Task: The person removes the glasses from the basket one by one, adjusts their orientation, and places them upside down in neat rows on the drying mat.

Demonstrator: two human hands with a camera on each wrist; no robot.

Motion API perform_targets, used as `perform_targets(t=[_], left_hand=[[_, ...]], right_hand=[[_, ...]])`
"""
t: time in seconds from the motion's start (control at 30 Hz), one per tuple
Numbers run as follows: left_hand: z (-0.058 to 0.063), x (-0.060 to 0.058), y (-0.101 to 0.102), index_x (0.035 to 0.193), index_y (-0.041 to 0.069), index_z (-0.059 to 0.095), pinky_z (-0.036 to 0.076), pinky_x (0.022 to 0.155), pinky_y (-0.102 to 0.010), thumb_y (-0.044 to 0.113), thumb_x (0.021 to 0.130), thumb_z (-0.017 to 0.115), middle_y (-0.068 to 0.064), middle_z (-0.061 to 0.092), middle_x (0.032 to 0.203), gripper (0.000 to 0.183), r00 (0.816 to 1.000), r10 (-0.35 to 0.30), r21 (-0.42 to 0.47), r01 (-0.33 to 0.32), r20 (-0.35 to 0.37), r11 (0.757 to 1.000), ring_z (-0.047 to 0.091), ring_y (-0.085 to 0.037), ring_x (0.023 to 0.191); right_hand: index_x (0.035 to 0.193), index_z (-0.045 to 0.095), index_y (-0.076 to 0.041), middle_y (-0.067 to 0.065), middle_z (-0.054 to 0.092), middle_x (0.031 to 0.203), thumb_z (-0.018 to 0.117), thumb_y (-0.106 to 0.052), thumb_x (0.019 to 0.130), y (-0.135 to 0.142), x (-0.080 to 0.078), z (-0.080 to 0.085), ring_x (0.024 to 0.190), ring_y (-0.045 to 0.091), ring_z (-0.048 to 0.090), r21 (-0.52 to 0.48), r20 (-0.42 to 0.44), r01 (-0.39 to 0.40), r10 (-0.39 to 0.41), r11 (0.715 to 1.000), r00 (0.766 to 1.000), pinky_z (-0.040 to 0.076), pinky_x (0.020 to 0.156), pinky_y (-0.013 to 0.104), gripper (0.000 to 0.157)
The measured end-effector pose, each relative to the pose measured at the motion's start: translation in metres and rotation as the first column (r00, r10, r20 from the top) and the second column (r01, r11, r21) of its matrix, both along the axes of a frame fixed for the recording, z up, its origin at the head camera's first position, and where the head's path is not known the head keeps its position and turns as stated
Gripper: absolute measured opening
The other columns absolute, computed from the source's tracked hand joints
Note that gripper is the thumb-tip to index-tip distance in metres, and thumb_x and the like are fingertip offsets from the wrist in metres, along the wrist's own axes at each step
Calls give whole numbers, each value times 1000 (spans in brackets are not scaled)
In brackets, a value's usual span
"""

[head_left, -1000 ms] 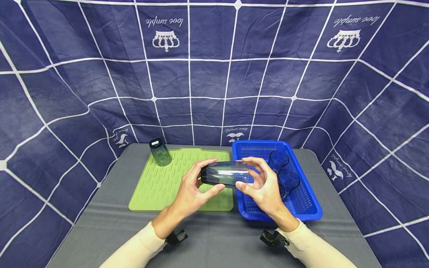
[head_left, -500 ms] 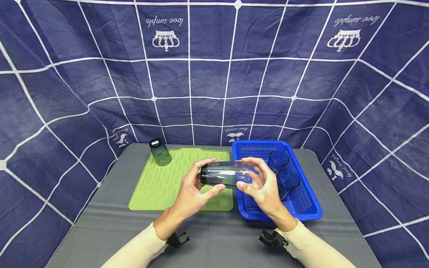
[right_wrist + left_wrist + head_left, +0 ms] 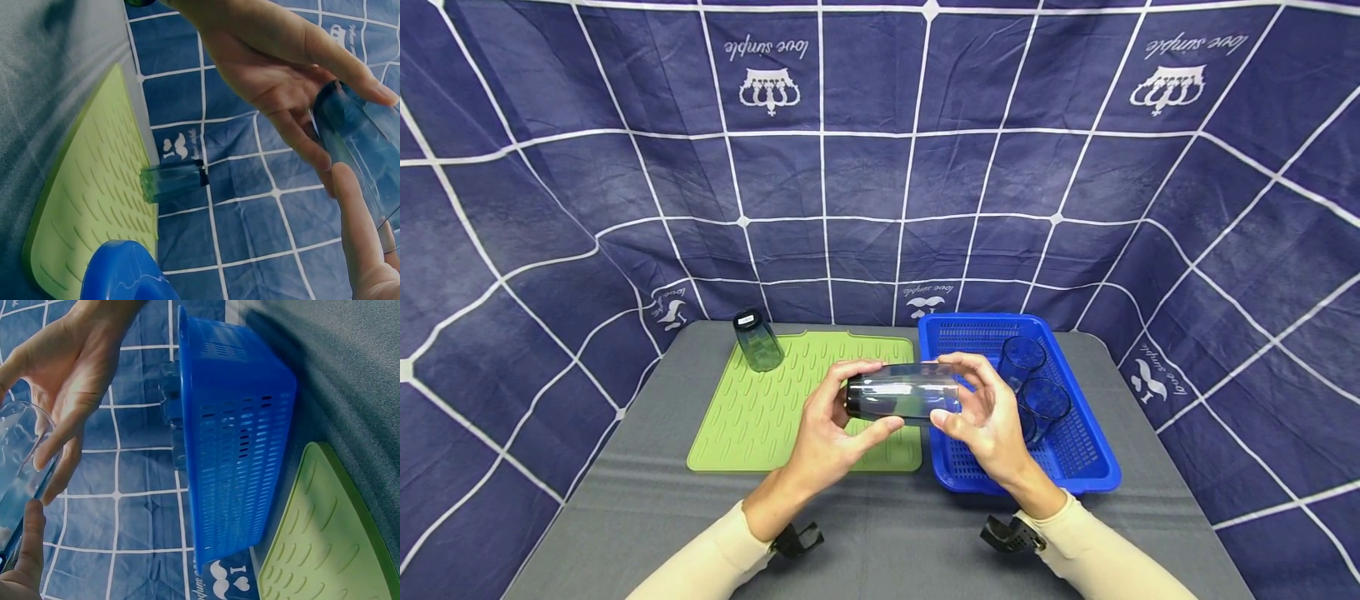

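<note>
A blue-grey drinking glass lies sideways in the air between both hands, over the gap between mat and basket. My left hand grips its thick dark base end, thumb below and fingers above. At the rim end, my right hand holds it with thumb and fingers. The right wrist view shows the glass with its dark base near the left hand. In the left wrist view its open rim faces the right hand.
A second glass stands upside down on the back left of a green ridged mat. To the right, a blue plastic basket holds several glasses. Grey cloth covers the table, and a blue checked curtain hangs behind.
Both hands keep their hold on the glass. It has turned a little and shifted very slightly; the mat, basket and other glasses stay where they were.
</note>
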State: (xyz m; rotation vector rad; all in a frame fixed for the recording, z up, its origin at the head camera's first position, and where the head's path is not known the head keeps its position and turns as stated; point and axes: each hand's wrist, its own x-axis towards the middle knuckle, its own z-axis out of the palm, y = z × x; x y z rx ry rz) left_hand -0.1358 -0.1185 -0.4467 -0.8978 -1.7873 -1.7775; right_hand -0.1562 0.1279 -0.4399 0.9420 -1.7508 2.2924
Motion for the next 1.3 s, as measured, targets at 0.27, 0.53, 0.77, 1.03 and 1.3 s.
perform_targets(t=[0.27, 0.53, 0.77, 1.03, 1.3], left_hand=[[3, 2, -2, 149, -8, 63, 69, 102, -26, -18, 81, 96, -33, 67, 145, 76, 999, -1, -3, 1, -50, 1000, 77, -14, 131], [3, 3, -6, 148, -9, 63, 69, 103, -27, -18, 81, 97, -32, 68, 145, 76, 997, -5, -11, 4, -75, 1000, 76, -16, 132], [4, 5, -9, 148, -8, 63, 69, 103, -25, -18, 80, 98, -31, 68, 144, 77, 996, 10, -28, -12, -83, 1000, 76, -16, 130], [5, 4, -16, 149, -9, 63, 69, 103, -26, -19, 79, 96, -31, 69, 143, 78, 995, 34, -24, -37, -99, 999, 77, -16, 129], [7, 3, -27, 149, -12, 61, 69, 103, -26, -19, 80, 96, -32, 70, 143, 78, 992, 79, -12, -80, -95, 997, 79, -13, 128]], right_hand=[[155, 54, 4, 7, 69, 153, 79, 10, 94, 2, 2, 2, 129, 21, 78, 14, -17, -68, 68, 998, 998, 72, 99, 33, 66], [162, 49, 5, 8, 64, 159, 80, 9, 98, 2, 2, 5, 135, 21, 75, 26, -19, -117, 118, 993, 993, 69, 108, 33, 71], [164, 45, 8, 10, 62, 162, 76, 13, 98, 3, 2, 5, 139, 20, 73, 43, -14, -160, 161, 986, 987, 67, 113, 33, 73], [164, 44, 13, 14, 64, 166, 70, 17, 99, 17, -4, 7, 146, 22, 70, 83, -80, -109, 116, 991, 990, 65, 118, 37, 71], [164, 41, 17, 16, 64, 167, 67, 22, 97, 31, -8, 11, 151, 31, 69, 93, -160, -84, 98, 992, 982, 63, 122, 43, 73]])
